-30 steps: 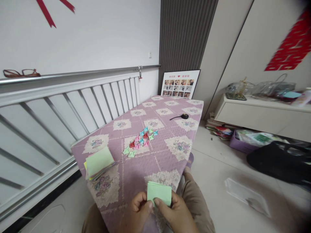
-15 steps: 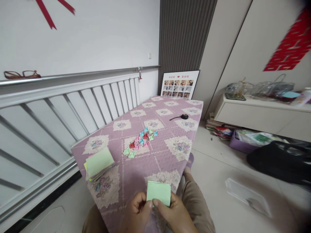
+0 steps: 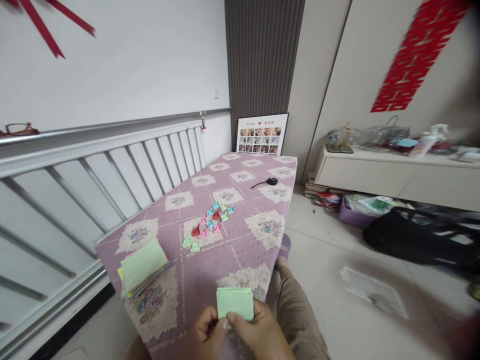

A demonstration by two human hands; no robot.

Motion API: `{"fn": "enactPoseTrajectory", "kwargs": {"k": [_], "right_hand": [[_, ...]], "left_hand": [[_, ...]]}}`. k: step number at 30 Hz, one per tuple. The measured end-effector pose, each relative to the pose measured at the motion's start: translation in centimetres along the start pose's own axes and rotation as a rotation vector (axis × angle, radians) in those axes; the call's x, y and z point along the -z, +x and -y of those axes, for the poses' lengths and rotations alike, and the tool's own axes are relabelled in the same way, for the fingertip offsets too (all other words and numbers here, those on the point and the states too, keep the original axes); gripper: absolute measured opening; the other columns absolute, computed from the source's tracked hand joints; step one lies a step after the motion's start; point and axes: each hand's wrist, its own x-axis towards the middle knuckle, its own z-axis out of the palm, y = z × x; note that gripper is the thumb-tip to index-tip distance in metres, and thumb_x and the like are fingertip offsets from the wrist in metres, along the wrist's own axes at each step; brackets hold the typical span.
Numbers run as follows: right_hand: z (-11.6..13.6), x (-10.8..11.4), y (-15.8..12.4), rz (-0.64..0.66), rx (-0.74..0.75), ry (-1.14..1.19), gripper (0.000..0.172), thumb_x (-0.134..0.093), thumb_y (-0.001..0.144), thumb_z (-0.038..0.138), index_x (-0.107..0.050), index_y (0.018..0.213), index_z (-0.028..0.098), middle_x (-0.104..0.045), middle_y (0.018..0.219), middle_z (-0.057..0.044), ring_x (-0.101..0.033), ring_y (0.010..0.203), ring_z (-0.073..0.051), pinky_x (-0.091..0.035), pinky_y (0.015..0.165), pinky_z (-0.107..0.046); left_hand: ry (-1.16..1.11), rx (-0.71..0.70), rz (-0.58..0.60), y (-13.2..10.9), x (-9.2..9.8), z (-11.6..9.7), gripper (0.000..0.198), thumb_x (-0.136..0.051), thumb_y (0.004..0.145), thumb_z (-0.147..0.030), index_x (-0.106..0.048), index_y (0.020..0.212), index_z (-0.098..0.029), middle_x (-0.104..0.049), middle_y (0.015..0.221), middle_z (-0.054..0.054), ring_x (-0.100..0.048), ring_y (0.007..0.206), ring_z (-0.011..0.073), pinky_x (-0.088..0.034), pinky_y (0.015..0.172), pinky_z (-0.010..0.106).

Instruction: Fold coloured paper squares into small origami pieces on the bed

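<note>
A folded light green paper square [image 3: 235, 303] is held upright over the near edge of the purple quilted table [image 3: 240, 240]. My left hand [image 3: 204, 334] pinches its lower left corner with curled fingers. My right hand [image 3: 258, 336] grips its lower right side, thumb on the front. A stack of coloured paper sheets [image 3: 143, 266], green on top, lies at the table's near left corner. Several small folded paper pieces [image 3: 208, 225] in pink, blue, green and red are clustered mid-table.
A white slatted rail [image 3: 112, 170] runs along the table's left. A black tape measure [image 3: 270, 181] and a framed photo collage [image 3: 261, 134] are at the far end. On the floor to the right lie a black bag [image 3: 420, 237], a purple bin [image 3: 356, 212] and a clear plastic lid [image 3: 373, 295].
The camera swung to the right and slightly up, so everything shifted left in view. Both hands keep their pinch on the green paper, which looks slightly flatter.
</note>
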Motion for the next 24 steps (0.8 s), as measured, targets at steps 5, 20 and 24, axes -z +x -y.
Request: {"fn": "enactPoseTrajectory", "kwargs": {"k": [5,20,24], "right_hand": [[-0.1,0.2,-0.1,0.03,0.034,-0.003,0.02,-0.065,0.065,0.037,-0.063,0.067,0.017,-0.056,0.059,0.001,-0.044,0.055,-0.013,-0.04,0.057,-0.026],[1.7,0.3,-0.9,0.082,0.047,-0.048,0.033,-0.06,0.075,0.048,-0.057,0.066,0.017,-0.047,0.06,0.002,-0.039,0.059,-0.012,-0.036,0.059,-0.025],[1.1,0.1,-0.6,0.078,0.044,-0.045,0.036,-0.062,0.074,0.052,-0.061,0.068,0.016,-0.05,0.061,0.001,-0.041,0.059,-0.013,-0.037,0.059,-0.026]], "left_hand": [[-0.043,-0.065,0.027,0.1,0.2,0.1,0.045,-0.067,0.065,-0.062,-0.056,0.061,-0.019,-0.05,0.055,-0.003,-0.042,0.055,0.0122,-0.037,0.056,0.023],[0.086,-0.088,0.032,-0.1,0.4,-0.2,0.034,-0.062,0.072,-0.052,-0.057,0.066,-0.019,-0.05,0.06,-0.002,-0.045,0.059,0.0135,-0.036,0.059,0.024],[0.095,-0.069,0.047,0.0,0.8,0.3,0.032,-0.061,0.074,-0.049,-0.057,0.066,-0.018,-0.048,0.058,-0.003,-0.042,0.058,0.0127,-0.034,0.06,0.024]]}}
